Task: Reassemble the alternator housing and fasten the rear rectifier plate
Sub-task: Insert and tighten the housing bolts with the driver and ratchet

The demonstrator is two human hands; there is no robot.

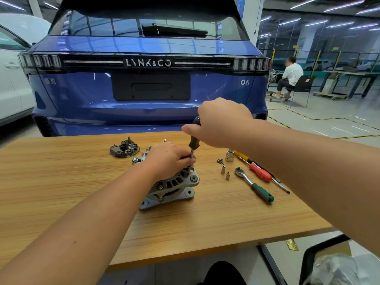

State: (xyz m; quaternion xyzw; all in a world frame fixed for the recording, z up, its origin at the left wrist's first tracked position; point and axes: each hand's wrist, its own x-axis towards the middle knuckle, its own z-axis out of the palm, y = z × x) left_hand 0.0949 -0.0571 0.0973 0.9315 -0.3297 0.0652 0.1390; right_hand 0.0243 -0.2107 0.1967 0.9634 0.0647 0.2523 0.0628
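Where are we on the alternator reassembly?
Done: the housing halves sit stacked on the table. In hand: the right hand grips a driver held upright over the housing's top edge, and the left hand pinches its shaft. Left: the rectifier plate still lies apart behind the housing, with loose screws and the ratchet unused.

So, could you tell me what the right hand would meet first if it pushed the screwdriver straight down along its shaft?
Most likely the alternator housing: the right hand holds the screwdriver upright, its tip hidden among the left hand's fingers atop the housing.
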